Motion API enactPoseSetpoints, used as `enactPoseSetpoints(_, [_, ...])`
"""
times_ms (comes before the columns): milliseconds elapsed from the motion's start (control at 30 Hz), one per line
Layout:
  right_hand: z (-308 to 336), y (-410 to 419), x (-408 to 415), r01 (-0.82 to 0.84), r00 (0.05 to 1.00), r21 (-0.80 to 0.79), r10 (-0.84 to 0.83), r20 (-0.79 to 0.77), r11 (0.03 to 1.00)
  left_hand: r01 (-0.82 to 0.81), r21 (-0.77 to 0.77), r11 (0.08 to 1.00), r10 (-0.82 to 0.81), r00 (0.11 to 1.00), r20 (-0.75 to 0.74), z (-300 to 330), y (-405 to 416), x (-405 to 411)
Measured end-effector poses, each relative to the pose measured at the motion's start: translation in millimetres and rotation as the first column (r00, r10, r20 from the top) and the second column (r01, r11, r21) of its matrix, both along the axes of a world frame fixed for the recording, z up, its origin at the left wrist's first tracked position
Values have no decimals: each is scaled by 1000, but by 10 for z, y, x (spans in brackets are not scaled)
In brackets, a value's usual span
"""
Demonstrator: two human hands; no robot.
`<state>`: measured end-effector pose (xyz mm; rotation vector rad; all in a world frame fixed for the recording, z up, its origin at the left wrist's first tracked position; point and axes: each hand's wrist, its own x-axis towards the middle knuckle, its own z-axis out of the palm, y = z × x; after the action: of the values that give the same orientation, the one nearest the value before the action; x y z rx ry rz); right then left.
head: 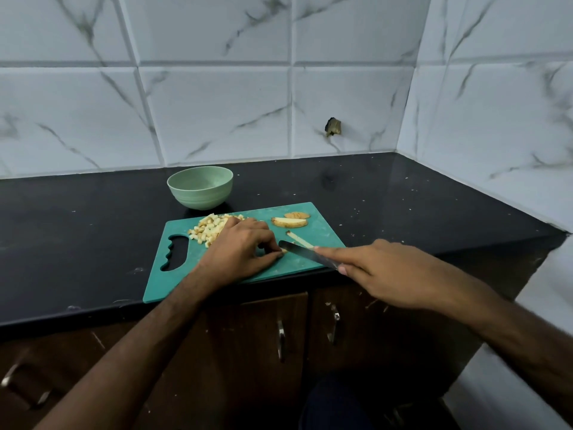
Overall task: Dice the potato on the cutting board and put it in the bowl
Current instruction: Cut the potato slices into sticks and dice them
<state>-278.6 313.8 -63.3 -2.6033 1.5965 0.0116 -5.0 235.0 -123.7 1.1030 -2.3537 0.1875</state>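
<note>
K: Fingers (pixel 273 248) of left hand (pixel 238 252) curled, pinching end of potato strip (pixel 283 250), tips right at knife (pixel 307 253) edge. Biggest risk: nicked fingertip if blade slips sideways.

R: Agreed. Right hand (pixel 390 274) wrapped on handle, index laid along spine. Strip nearly gone, so little left to hold. Could roll or shoot out under pressure.

K: Second strip (pixel 298 239) loose just behind blade, may get knocked off cutting board (pixel 223 283).

R: Diced pile (pixel 208 228) at far left of board, partly under left hand. Could scatter onto table (pixel 77 243) when swept.

K: Bowl (pixel 200 187) looks empty, just beyond board's far edge. Two skin-on slices (pixel 290 221) uncut at far right.

R: Board's near corner past table edge. Hard press could tip it.
</note>
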Motion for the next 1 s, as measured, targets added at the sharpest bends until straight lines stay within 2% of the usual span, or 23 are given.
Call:
enactPoseSetpoints(100, [-51, -22, 28, 0, 1000, 49, -1, 30, 999, -9, 0, 1000, 9, 1000, -1, -3, -7, 1])
enactPoseSetpoints(333, [274, 1, -138, -34, 999, 141, 36, -15, 989, -23, 5, 1000, 23, 1000, -5, -10, 2, 9])
enactPoseSetpoints(500, [156, 22, -14, -32, 999, 59, 30, 37, 998, -106, -72, 992, 102, 993, -56, -23, 24, 32])
enactPoseSetpoints(633, [-4, -18, 125, -12, 1000, 27, 12, -1, 1000, -114, -70, 991, 114, 993, -6, -20, 16, 46])
enactPoseSetpoints(900, [184, 40, -33, -16, 998, 207, 4, 56, 978, -110, -26, 994, 109, 994, -27, -27, -1, 49])
enactPoseSetpoints(1000, [267, 30, -91, -22, 999, 202, 16, 34, 979, -113, -23, 993, 111, 993, -48, -42, -8, 60])
